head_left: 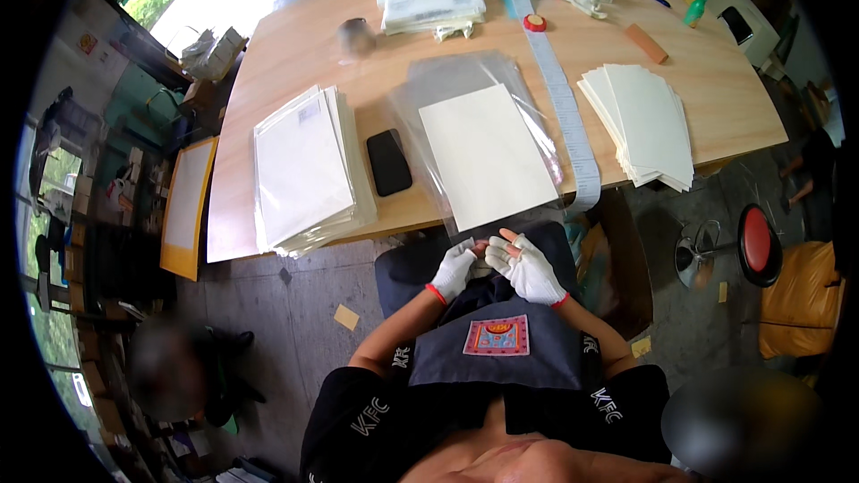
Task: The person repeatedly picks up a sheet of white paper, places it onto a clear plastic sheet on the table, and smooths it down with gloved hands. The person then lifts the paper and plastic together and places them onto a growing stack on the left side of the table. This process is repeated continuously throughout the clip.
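Both my hands are in white knit gloves with bare fingertips, close together above my lap at the table's front edge. My left hand point(454, 272) has its fingers curled inward, the tips meeting the right hand's fingers; whatever lies between them is too small to make out. My right hand point(526, 270) is turned palm inward with its fingers partly stretched and apart. Just beyond the hands, a blank white sheet point(488, 156) lies on clear plastic sleeves point(429, 80). A black phone point(388, 163) rests left of it.
A stack of sleeved white sheets point(302, 170) stands at the table's left, and fanned white cards point(646, 121) lie at the right. A long printed label strip point(564, 98) runs between. Further back are packs point(431, 2), an orange-brown block point(646, 43) and a green bottle point(696, 9).
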Motion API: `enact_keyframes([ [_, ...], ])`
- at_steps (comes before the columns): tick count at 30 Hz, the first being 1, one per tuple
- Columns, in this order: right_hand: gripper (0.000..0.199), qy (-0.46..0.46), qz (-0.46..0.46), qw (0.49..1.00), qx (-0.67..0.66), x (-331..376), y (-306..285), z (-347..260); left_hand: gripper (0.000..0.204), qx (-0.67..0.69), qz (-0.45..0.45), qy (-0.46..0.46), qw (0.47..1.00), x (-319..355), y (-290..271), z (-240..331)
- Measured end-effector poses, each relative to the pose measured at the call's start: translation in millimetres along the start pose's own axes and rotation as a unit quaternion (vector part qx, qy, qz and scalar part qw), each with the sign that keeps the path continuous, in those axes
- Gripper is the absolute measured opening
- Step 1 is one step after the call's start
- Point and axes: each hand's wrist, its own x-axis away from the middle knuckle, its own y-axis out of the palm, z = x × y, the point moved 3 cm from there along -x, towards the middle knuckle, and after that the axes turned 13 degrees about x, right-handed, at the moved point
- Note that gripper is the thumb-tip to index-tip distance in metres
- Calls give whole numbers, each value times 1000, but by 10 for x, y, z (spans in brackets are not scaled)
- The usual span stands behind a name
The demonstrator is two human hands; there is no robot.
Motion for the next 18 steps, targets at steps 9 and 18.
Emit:
enact_keyframes([
  [9, 23, -73, 43, 759, 645, -74, 472, -303, 27, -48, 77, 76, 993, 205, -144, 420],
  [18, 40, -138, 130, 270, 944, -530, 442, -552, 36, -26, 51, 54, 997, 361, -358, 486],
])
